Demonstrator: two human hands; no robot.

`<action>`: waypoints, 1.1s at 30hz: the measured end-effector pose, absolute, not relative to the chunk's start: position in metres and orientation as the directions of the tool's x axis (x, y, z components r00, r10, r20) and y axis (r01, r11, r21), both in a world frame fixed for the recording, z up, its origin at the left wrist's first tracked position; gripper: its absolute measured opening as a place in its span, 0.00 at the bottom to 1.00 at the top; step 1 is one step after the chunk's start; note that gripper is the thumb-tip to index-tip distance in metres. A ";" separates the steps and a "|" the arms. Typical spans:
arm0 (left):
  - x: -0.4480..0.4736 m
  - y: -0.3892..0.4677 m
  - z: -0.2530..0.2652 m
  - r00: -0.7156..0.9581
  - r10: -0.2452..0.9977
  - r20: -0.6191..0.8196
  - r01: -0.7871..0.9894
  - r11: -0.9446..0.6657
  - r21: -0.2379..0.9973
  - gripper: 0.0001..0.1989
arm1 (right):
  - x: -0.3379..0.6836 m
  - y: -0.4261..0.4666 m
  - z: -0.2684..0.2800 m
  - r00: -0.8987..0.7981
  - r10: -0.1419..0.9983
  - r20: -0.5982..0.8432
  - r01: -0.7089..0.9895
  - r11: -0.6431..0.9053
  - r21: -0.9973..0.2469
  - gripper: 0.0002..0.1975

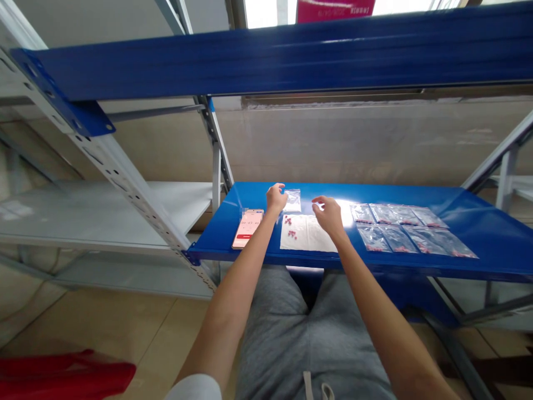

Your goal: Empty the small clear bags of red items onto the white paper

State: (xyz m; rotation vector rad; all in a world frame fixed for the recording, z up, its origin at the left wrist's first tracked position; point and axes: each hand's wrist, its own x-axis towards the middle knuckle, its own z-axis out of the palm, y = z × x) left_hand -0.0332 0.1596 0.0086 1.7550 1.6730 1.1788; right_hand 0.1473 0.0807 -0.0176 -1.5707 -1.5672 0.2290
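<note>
My left hand (276, 198) is at the left edge of a small clear zip bag (292, 201), its finger and thumb a little apart. Whether it touches the bag, I cannot tell. My right hand (328, 214) hovers over the right part of a white cloth (310, 236), thumb and fingers apart with nothing visible between them. Two small groups of red pieces (292, 235) lie on the cloth's left side; they are too small to name.
Several clear zip bags (397, 239) with red bits inside lie in two rows on the blue shelf (491, 228) at right. A phone (249, 229) showing a timer lies at left. A blue beam (266, 64) crosses above; a grey upright (125, 183) stands at left.
</note>
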 end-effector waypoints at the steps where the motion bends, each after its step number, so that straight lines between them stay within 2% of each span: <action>1: -0.028 0.150 0.014 -0.077 0.952 0.296 0.574 -0.200 0.794 0.20 | 0.158 0.067 -0.016 0.236 0.868 0.437 0.701 0.159 -0.695 0.13; 4: 0.000 0.113 0.023 0.039 0.940 0.340 0.548 -0.304 0.779 0.15 | 0.196 0.028 -0.009 0.379 0.831 0.407 0.710 0.021 -0.704 0.14; 6: 0.032 0.082 0.022 0.209 0.909 0.360 0.516 -0.415 0.749 0.13 | 0.223 0.009 -0.005 0.456 0.805 0.380 0.729 -0.093 -0.678 0.13; 10: 0.102 0.026 0.003 0.518 0.763 0.387 0.501 -0.637 0.586 0.15 | 0.269 -0.012 -0.004 0.577 0.723 0.380 0.727 -0.243 -0.642 0.13; 13: 0.134 0.002 -0.012 0.562 0.735 0.379 0.605 -0.678 0.418 0.13 | 0.291 -0.019 -0.010 0.605 0.730 0.318 0.699 -0.296 -0.651 0.13; 17: 0.138 -0.008 -0.021 0.534 0.785 0.314 0.689 -0.619 0.377 0.10 | 0.302 -0.027 -0.015 0.594 0.779 0.202 0.660 -0.328 -0.676 0.10; 21: 0.126 -0.011 -0.022 0.502 0.800 0.329 0.681 -0.600 0.420 0.10 | 0.299 -0.030 -0.014 0.578 0.806 0.127 0.626 -0.338 -0.703 0.10; 25: 0.111 -0.013 -0.018 0.419 0.813 0.404 0.577 -0.582 0.573 0.13 | 0.286 -0.028 -0.009 0.542 0.840 0.015 0.480 -0.294 -0.827 0.15; 29: 0.089 -0.014 -0.012 0.281 0.820 0.498 0.362 -0.571 0.737 0.11 | 0.262 -0.023 -0.003 0.405 0.910 -0.088 0.204 -0.184 -0.961 0.17; 33: 0.061 -0.011 -0.006 0.231 0.883 0.410 0.148 -0.448 0.882 0.14 | 0.231 -0.016 -0.001 0.191 0.981 -0.009 -0.140 0.019 -0.990 0.23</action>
